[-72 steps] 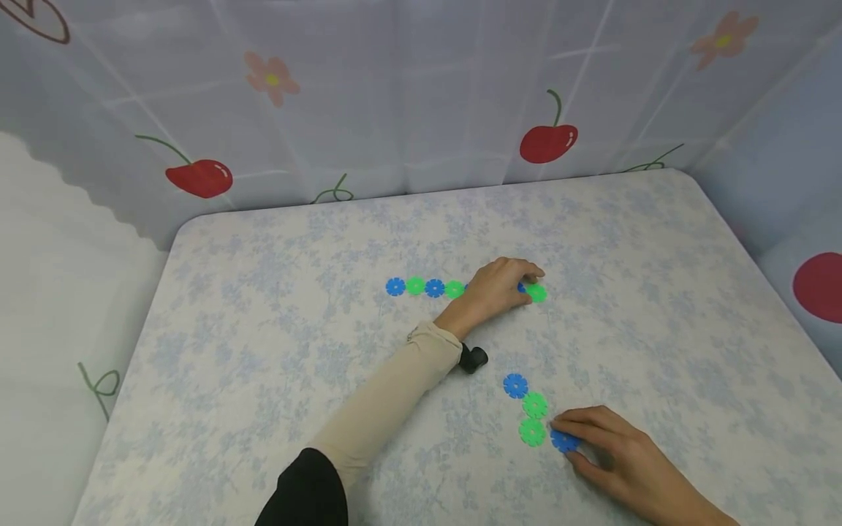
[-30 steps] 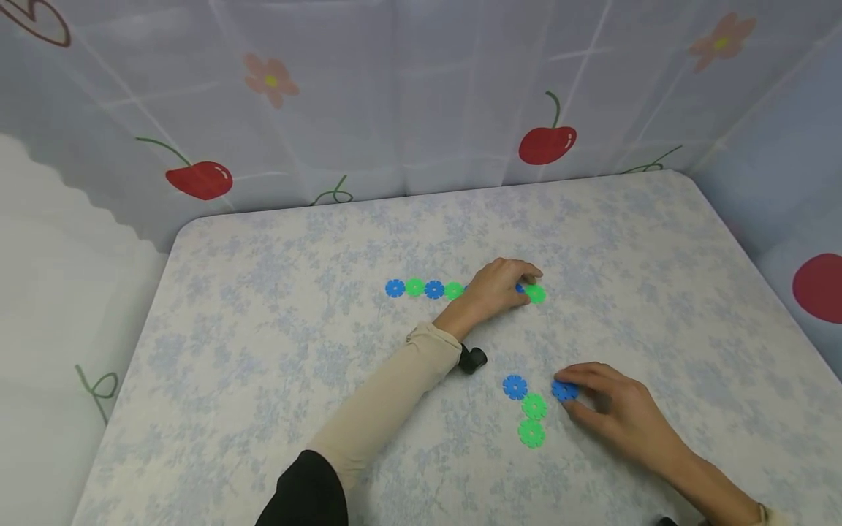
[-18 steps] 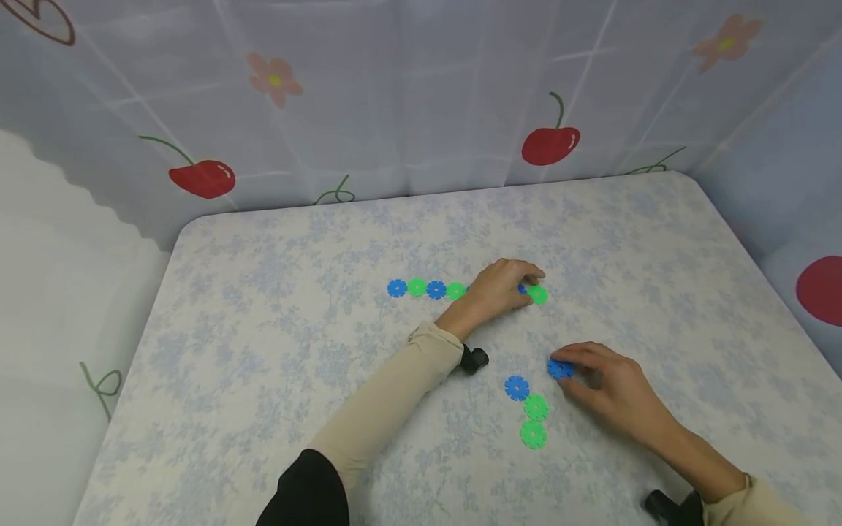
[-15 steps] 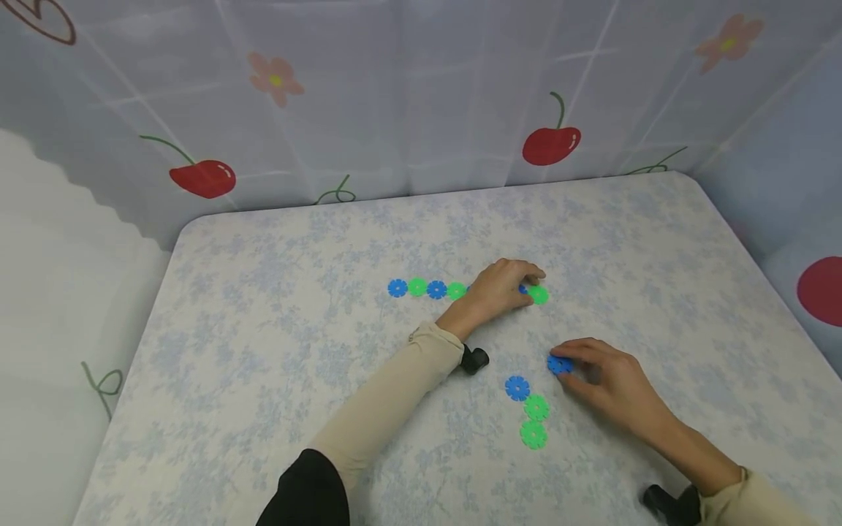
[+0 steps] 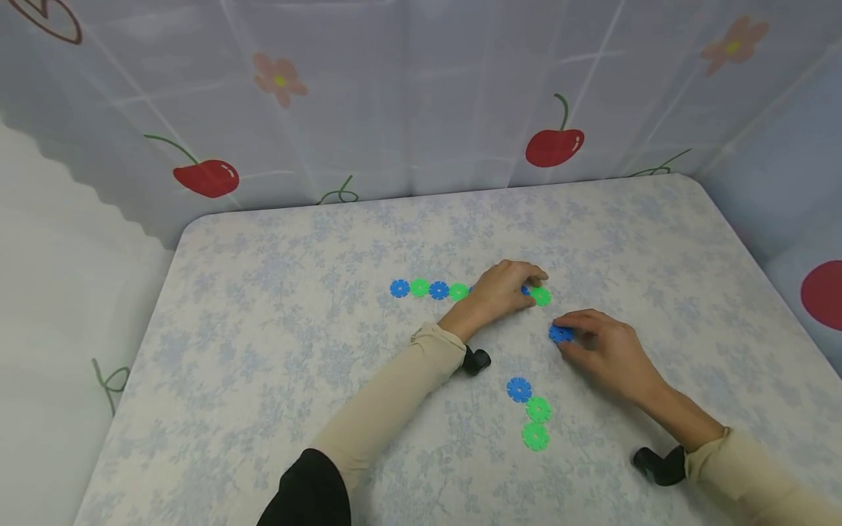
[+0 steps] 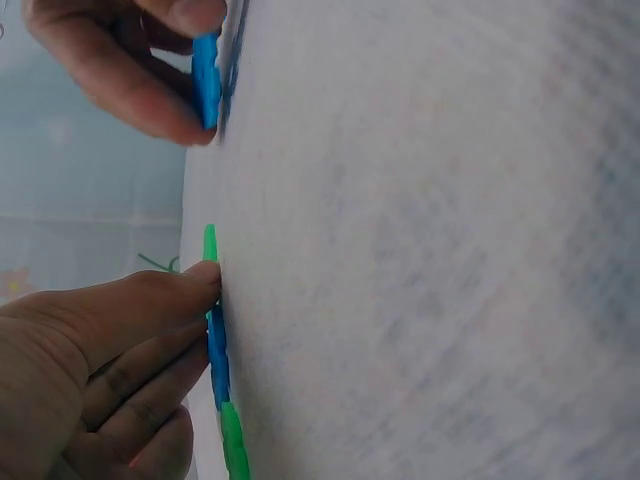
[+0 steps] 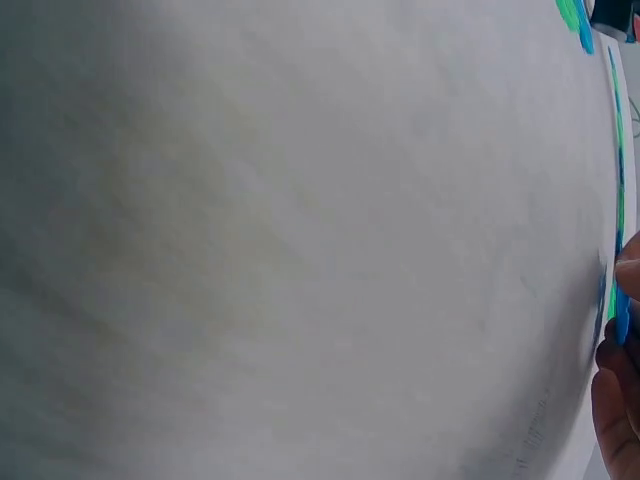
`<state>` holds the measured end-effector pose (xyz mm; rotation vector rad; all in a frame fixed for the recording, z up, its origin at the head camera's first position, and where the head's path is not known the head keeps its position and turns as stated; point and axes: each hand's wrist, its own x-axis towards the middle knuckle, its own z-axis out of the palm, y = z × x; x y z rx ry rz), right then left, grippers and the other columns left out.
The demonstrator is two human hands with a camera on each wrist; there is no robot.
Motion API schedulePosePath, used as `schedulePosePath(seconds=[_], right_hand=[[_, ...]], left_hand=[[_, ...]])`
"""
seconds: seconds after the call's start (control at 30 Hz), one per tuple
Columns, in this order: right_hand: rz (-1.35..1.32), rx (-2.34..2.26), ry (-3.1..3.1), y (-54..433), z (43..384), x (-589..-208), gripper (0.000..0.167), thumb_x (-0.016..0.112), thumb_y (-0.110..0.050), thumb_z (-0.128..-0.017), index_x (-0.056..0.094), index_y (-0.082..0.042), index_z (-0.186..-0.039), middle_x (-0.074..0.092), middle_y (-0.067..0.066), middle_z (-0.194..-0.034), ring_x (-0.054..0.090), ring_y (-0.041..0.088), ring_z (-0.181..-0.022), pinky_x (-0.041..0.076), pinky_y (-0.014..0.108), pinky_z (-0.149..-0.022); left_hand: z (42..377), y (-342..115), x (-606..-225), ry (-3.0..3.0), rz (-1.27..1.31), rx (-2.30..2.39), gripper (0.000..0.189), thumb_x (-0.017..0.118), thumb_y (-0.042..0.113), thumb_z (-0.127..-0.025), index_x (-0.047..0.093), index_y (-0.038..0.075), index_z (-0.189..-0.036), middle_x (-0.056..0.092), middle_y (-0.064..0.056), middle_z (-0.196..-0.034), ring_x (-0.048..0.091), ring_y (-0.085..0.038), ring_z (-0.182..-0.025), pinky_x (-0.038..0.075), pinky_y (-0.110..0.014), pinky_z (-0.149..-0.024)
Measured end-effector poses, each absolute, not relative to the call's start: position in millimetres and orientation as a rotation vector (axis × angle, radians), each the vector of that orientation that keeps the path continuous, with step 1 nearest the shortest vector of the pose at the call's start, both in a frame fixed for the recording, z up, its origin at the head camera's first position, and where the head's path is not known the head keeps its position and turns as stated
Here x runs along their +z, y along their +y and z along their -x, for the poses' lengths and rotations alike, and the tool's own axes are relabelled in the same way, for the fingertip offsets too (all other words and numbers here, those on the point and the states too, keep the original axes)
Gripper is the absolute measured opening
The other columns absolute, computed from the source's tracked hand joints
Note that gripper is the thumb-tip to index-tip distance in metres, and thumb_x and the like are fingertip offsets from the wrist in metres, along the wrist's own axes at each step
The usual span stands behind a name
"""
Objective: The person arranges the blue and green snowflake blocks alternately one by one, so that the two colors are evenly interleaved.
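Note:
In the head view, a row of joined snowflake discs, blue (image 5: 400, 288) and green (image 5: 419, 287) by turns, lies flat across the middle of the table. My left hand (image 5: 495, 292) covers part of that row and holds it near its right end, thumb and fingers about the edges beside the last green disc (image 5: 542, 296). Between thumb and fingertips, my right hand (image 5: 612, 354) pinches a blue snowflake disc (image 5: 559, 334), a short way in front of the row's right end. The left wrist view shows this blue disc (image 6: 206, 85) slightly off the tabletop, apart from the row.
One loose blue disc (image 5: 519, 389) and two green discs (image 5: 538, 409) lie in front of the row, left of my right forearm. Black wrist cameras (image 5: 660, 466) stick out from both wrists. The flowered table (image 5: 263, 329) ends at a cherry-print curtain (image 5: 395, 102).
My right hand has picked up a blue disc from beside the loose green ones and carried it away from me, toward the row's right end. The left hand has stayed in place.

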<state>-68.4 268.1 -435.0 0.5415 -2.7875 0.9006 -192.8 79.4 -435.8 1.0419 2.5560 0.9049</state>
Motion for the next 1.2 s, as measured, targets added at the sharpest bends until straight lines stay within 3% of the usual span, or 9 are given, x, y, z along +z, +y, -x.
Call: schedulePosePath(seconds=[0.47,0.8,1.2], right_hand=[[-0.458,0.905,-2.79,274.5,104.9,-437.5,0.023,0.074,-0.001,-0.085,0.072,0.001,-0.108,0.068,0.015,-0.11,0.065,0.027,-0.083,0.052,0.036,-0.068],[-0.363,0.893,-2.857,275.6,116.4,-436.4,0.025,0.072,-0.003,-0.088,0.071,0.002,-0.112,0.065,0.02,-0.116,0.064,0.032,-0.085,0.053,0.048,-0.069],[-0.336,0.905,-2.866,274.5,119.9,-436.3,0.027,0.071,-0.004,-0.089,0.07,0.001,-0.115,0.064,0.02,-0.121,0.065,0.034,-0.085,0.054,0.049,-0.069]], left_hand=[[192.1,79.8,-435.8,2.544,-1.045,0.906,0.043,0.074,0.012,-0.089,0.064,0.011,-0.131,0.068,-0.001,-0.121,0.062,-0.011,-0.109,0.047,-0.018,-0.088],[191.8,80.3,-434.8,2.542,-1.047,0.908,0.043,0.074,0.012,-0.089,0.064,0.011,-0.131,0.067,-0.001,-0.122,0.061,-0.01,-0.109,0.047,-0.017,-0.088],[193.1,80.4,-433.8,2.554,-1.023,0.885,0.044,0.074,0.013,-0.089,0.063,0.011,-0.132,0.068,0.001,-0.121,0.061,-0.01,-0.109,0.046,-0.018,-0.089]])
